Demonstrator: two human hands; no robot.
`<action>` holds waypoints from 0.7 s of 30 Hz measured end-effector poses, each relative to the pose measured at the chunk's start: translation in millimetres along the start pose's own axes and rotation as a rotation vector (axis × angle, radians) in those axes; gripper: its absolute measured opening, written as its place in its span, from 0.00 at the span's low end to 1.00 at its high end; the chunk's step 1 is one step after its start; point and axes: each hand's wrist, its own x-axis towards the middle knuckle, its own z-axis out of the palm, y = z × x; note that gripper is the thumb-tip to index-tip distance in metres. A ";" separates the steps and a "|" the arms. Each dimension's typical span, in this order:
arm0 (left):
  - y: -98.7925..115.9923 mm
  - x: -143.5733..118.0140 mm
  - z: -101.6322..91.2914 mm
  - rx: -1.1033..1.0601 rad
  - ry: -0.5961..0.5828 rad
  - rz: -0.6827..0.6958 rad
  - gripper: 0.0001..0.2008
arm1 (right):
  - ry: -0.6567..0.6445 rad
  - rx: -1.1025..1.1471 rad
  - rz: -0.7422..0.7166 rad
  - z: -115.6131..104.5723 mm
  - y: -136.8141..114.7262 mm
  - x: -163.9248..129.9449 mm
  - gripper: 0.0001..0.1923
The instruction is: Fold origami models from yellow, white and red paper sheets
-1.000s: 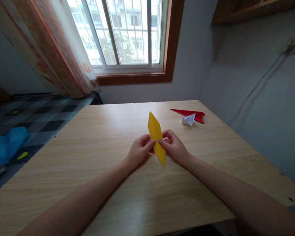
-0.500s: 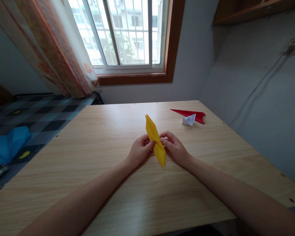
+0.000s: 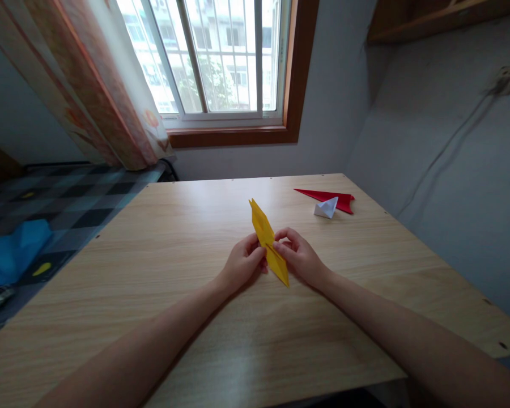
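Note:
A long, narrow piece of folded yellow paper (image 3: 262,224) with pointed ends is held slantwise over the table, its far tip leaning left. My left hand (image 3: 244,258) grips it from the left, thumb on the near face at the middle and fingers behind. From the other side my right hand (image 3: 298,254) pinches its right edge near the middle, the thumb tip resting by the crease there. The fingers behind the paper are partly hidden.
On the wooden table (image 3: 187,226), a white folded paper boat (image 3: 326,208) lies against a red paper plane (image 3: 344,201) at the back right. Left of the table is a checked bed (image 3: 80,184) with blue folded paper (image 3: 25,243). A window (image 3: 221,62) is ahead.
My right thumb has moved left onto the middle of the yellow paper. The paper has turned slightly, its near tip shifting right. The left thumb has slid a little down and left.

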 end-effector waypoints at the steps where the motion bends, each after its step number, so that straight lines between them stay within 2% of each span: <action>1: -0.2 -0.2 -0.6 -0.018 -0.005 -0.004 0.10 | -0.004 0.002 -0.002 -0.3 0.4 0.0 0.18; 12: 1.3 -1.6 0.4 -0.021 0.039 -0.018 0.18 | -0.043 0.012 -0.001 0.0 -0.1 -0.2 0.18; 21: 5.4 -3.1 2.4 0.099 0.049 0.008 0.16 | -0.048 0.003 0.014 2.6 -0.7 -0.7 0.19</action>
